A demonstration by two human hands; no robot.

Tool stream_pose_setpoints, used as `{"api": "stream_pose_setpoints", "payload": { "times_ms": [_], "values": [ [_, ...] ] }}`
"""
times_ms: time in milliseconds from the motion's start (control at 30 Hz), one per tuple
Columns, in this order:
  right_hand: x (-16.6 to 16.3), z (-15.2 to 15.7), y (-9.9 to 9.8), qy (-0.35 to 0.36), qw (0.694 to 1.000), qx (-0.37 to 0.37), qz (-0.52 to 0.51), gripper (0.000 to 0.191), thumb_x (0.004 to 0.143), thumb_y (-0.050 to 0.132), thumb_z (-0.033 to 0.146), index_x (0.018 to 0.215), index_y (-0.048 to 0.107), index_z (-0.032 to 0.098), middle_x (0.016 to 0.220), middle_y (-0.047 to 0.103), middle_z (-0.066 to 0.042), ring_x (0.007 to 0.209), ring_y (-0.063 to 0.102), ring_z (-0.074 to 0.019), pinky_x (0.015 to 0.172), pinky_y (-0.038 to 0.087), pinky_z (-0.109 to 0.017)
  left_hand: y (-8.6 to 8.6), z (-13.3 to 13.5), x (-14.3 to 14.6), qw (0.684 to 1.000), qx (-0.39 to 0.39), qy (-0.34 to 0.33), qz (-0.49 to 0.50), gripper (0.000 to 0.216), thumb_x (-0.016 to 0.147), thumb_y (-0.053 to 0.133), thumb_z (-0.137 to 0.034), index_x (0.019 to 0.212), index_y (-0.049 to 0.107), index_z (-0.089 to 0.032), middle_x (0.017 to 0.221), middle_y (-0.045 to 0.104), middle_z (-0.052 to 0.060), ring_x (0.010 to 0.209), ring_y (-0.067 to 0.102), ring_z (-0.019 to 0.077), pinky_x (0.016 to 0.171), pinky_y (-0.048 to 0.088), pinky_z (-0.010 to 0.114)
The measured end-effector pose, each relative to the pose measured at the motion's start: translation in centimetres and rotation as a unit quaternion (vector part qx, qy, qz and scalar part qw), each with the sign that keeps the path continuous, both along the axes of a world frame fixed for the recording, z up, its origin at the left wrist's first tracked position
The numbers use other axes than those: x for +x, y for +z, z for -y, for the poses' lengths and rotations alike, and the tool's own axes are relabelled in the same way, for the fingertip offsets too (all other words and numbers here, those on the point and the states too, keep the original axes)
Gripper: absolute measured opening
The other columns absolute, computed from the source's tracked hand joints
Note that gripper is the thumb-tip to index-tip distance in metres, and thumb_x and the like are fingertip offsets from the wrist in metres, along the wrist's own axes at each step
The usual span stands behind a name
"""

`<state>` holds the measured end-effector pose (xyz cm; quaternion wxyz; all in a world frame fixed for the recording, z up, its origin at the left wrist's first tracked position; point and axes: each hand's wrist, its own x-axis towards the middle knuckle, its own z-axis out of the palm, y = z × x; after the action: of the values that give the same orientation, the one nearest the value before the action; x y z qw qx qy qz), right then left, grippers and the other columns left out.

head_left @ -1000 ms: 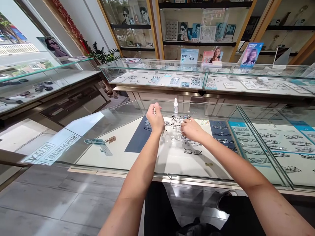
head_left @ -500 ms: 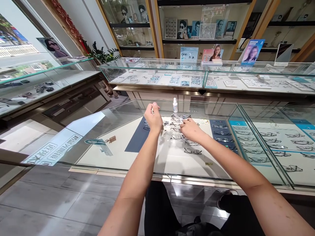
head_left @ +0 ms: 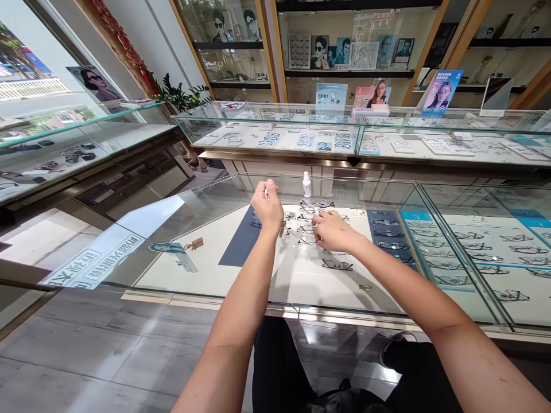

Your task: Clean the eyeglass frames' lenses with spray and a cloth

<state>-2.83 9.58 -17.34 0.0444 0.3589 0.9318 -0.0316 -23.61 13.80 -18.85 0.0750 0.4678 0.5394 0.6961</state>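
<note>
My left hand is raised over the glass counter top, closed in a pinch on a small pale thing that I cannot make out. My right hand rests lower and to the right, its fingers curled down among several pairs of glasses lying in a cluster between the two hands. What those fingers hold is hidden. A small white spray bottle stands upright just beyond the cluster.
More glasses lie in rows inside the case, one dark pair nearer me and others on a blue pad. A second glass case stands behind, with shelves of pictures above. A small tag lies left.
My right hand has slid a little to the left and toward me over the glasses. My left hand has stayed almost where it was, still pinched.
</note>
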Motion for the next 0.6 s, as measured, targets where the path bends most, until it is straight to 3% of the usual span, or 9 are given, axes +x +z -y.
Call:
{"api": "stream_pose_setpoints", "payload": {
  "times_ms": [233,400,600],
  "values": [
    [-0.8,0.2,-1.1,-0.010,0.999,-0.015,-0.038,0.023,0.103,0.066,0.025,0.091,0.085,0.018,0.142,0.072,-0.015,0.128,0.057,-0.0334,0.104,0.039,-0.045,-0.2,0.0,-0.2,0.999,0.015,0.006,-0.029,0.042,0.111,0.050,-0.044,0.076,0.056,-0.022,0.071,0.051,-0.002,0.070,0.048,0.0147,0.074,0.035,0.027],
    [-0.8,0.2,-1.2,-0.020,0.998,-0.015,-0.050,0.023,0.103,0.068,0.029,0.091,0.083,0.018,0.137,0.072,-0.015,0.125,0.058,-0.0328,0.104,0.040,-0.046,-0.1,0.1,0.0,1.000,0.004,0.006,-0.029,0.041,0.110,0.051,-0.045,0.078,0.057,-0.021,0.073,0.052,-0.001,0.072,0.048,0.0148,0.076,0.036,0.027],
    [0.3,-1.4,-0.9,-0.091,0.991,0.022,-0.092,0.032,0.110,0.057,0.035,0.113,0.084,0.016,0.135,0.073,-0.017,0.127,0.057,-0.0339,0.106,0.041,-0.047,0.2,0.6,0.2,1.000,0.001,-0.003,-0.023,0.041,0.110,0.053,-0.045,0.077,0.056,-0.022,0.072,0.051,-0.001,0.071,0.046,0.0150,0.074,0.036,0.027]
  ]
}}
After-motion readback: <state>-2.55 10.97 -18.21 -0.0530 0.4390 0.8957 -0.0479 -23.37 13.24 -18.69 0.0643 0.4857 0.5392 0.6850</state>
